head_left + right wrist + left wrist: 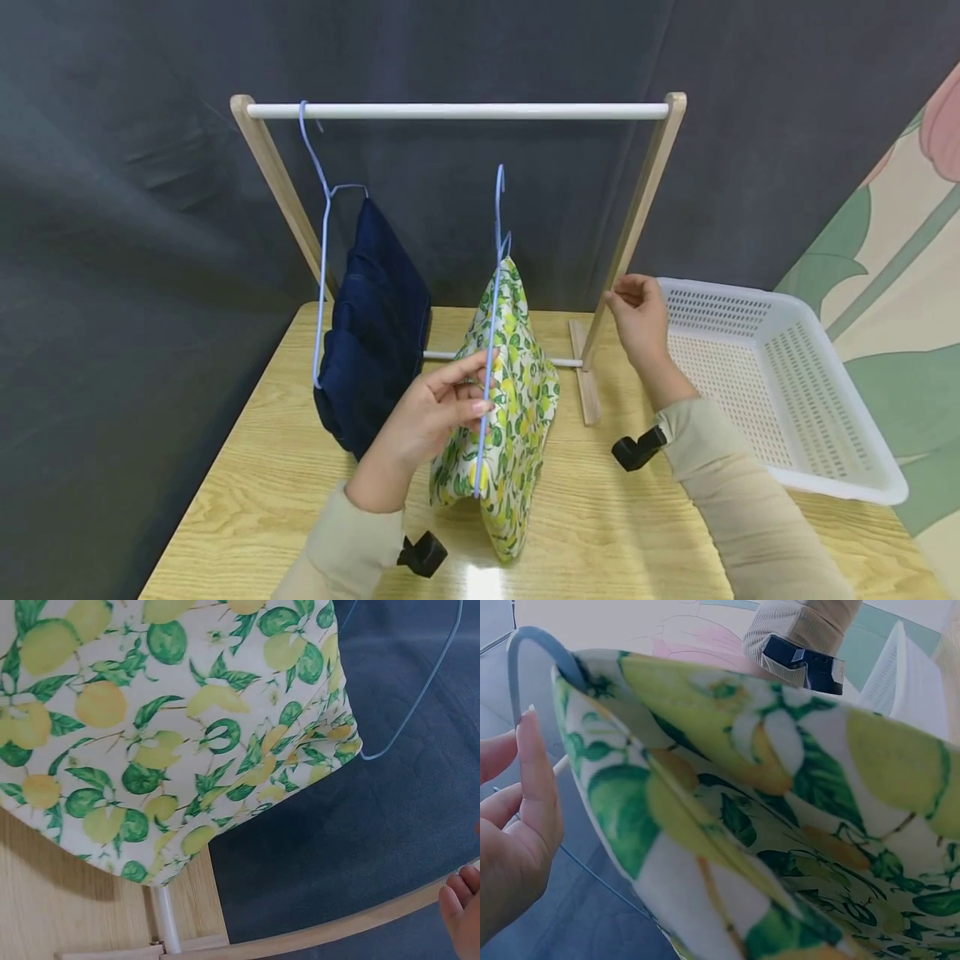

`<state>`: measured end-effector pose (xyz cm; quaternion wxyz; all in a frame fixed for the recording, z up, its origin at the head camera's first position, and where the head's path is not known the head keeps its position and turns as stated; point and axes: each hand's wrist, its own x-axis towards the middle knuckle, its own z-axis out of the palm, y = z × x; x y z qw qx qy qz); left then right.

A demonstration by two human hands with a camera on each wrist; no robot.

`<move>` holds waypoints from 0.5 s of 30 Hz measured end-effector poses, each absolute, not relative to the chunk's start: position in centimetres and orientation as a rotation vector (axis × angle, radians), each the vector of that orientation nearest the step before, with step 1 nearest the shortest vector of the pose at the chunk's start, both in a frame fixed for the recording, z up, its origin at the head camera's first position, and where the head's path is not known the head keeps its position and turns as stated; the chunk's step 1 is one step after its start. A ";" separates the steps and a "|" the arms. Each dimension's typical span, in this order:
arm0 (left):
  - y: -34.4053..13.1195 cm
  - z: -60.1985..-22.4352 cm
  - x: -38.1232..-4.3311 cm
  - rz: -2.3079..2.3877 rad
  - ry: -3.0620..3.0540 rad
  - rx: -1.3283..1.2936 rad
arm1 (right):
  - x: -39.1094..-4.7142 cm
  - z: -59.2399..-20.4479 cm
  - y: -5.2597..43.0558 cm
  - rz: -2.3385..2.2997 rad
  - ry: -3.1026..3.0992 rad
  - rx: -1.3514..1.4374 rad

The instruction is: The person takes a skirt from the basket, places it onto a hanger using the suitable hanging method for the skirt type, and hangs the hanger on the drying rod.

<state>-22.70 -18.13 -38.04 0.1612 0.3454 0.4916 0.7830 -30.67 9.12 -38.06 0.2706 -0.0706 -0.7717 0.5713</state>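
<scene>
My left hand (438,408) pinches the front arm of a light-blue wire hanger (495,317). A folded cloth (517,392) printed with lemons and green leaves hangs on this hanger, close over the wooden table. The hanger's hook shows below the white top bar (465,112) of a small clothes rack, apart from it. In the left wrist view, thumb and fingers are at the hanger's bent end (536,641). My right hand (643,321) is at the rack's right wooden post (637,217), its fingers on both sides of the post in the right wrist view.
Dark navy cloth (371,325) hangs on a second blue hanger (324,242) at the bar's left end. A white perforated plastic basket (847,392) stands right of the rack. Behind is a dark curtain (465,50); the wooden table (240,500) has a left edge.
</scene>
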 end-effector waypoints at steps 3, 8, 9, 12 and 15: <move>-18.1 -37.6 -23.1 2.228 1.424 0.983 | -30.9 -37.8 9.3 1.548 -2.060 -0.209; -17.9 -36.7 -23.5 2.234 1.453 0.961 | -31.2 -37.2 9.6 1.569 -2.072 -0.258; -17.8 -36.6 -23.6 2.235 1.455 0.958 | -31.2 -37.1 9.6 1.575 -2.080 -0.269; -17.7 -36.3 -23.9 2.233 1.472 0.949 | -31.4 -36.8 9.7 1.576 -2.107 -0.291; -17.5 -35.9 -24.2 2.232 1.489 0.941 | -31.7 -36.6 9.7 1.562 -2.097 -0.287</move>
